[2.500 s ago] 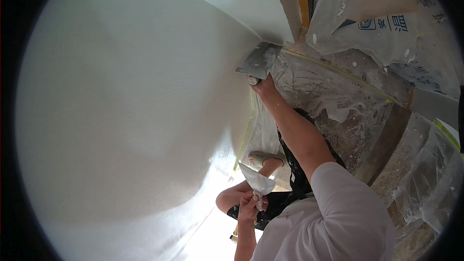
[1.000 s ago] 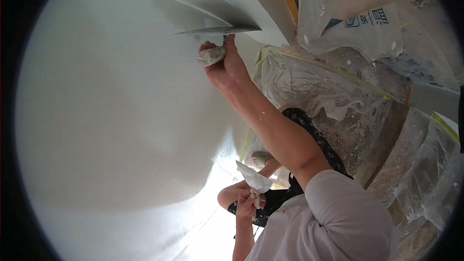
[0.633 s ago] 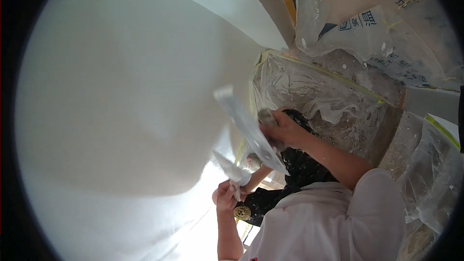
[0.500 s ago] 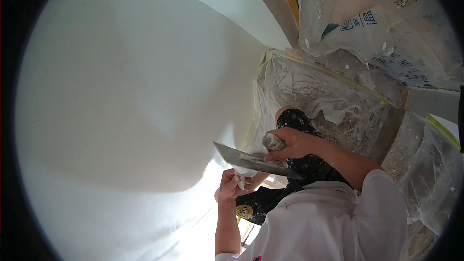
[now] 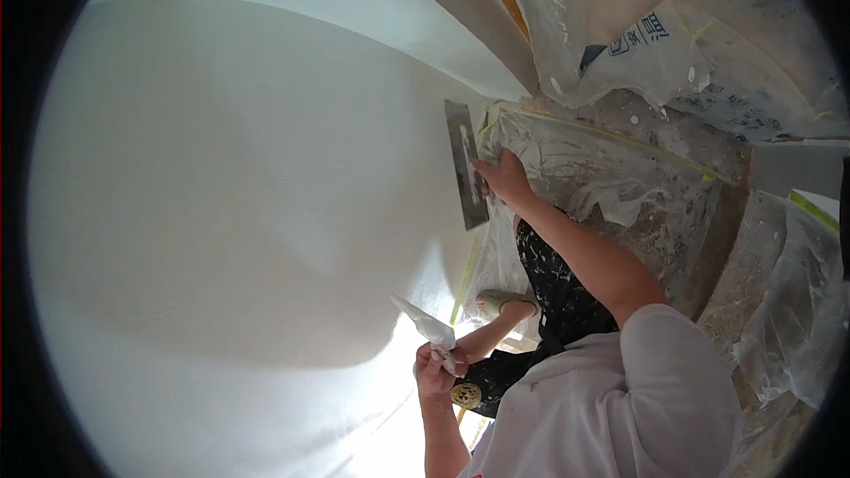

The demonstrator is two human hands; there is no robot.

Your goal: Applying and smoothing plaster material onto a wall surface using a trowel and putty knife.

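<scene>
My right hand [image 5: 507, 179] is closed round the handle of a flat rectangular steel trowel [image 5: 459, 146], with a pale streak along the middle of its plate. The trowel is at the right edge of the smooth white wall [image 5: 248, 168], close to the corner; whether it touches the surface I cannot tell. Lower down, my left hand [image 5: 436, 370] grips a putty knife [image 5: 428, 326] whose blade looks coated with white paste. Its blade points up and left, apart from the trowel, and the fingers hide its handle.
Crumpled clear plastic sheeting [image 5: 611, 204] covers the floor on the right, edged by yellow-green tape [image 5: 637, 146]. Printed plastic covering [image 5: 708, 44] hangs at the upper right. My slippered foot [image 5: 505, 304] stands near the wall's base. Bright light comes from the lower left.
My right hand has carried the trowel up and away from the putty knife to the wall's corner, turning it from nearly level to upright. My left hand has shifted slightly right and down.
</scene>
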